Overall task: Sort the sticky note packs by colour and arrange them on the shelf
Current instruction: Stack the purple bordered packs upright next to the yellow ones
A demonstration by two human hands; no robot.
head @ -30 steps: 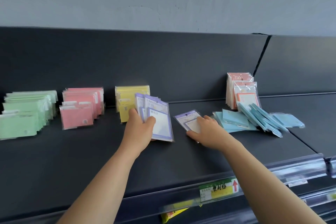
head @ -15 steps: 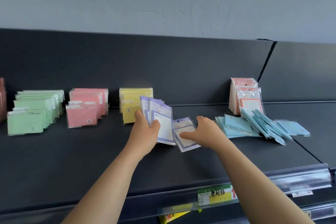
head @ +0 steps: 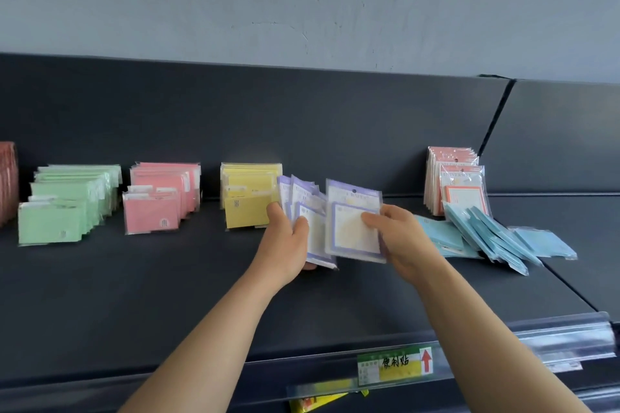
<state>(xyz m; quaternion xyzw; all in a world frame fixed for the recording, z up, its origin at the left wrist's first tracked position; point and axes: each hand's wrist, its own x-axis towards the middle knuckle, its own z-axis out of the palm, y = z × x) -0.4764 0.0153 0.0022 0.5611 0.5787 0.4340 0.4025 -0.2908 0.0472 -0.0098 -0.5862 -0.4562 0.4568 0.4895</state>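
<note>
Between the yellow stack (head: 250, 191) and the blue heap (head: 486, 235), low over the shelf (head: 134, 295), we hold the purple-bordered packs up in both hands. Our left hand (head: 285, 245) grips a purple fan (head: 302, 191) of several packs by its lower left corner, thumb laid across the front, the other fingers hidden behind. Whether the fan's bottom edge touches the shelf we cannot tell. Our right hand (head: 402, 241) pinches a single purple pack (head: 349, 235) by its right edge, thumb on the face and the rest of the fingers out of sight behind it. This pack overlaps the front of the fan.

We judge these packs light and thin, stiff enough from the pad inside to stand upright. Their glossy wrappers look slick, though, so a loose fan could slide apart and spill. The safest hold, we think, is a flat pinch across both faces, low and near an edge, squaring the packs together before setting them down.

Bare shelf right of the yellow stack seems the natural place for purple. Our green stack (head: 67, 208), pink stack (head: 157, 211) and coral stack (head: 453, 178) stand sorted, while the blue heap lies toppled.
</note>
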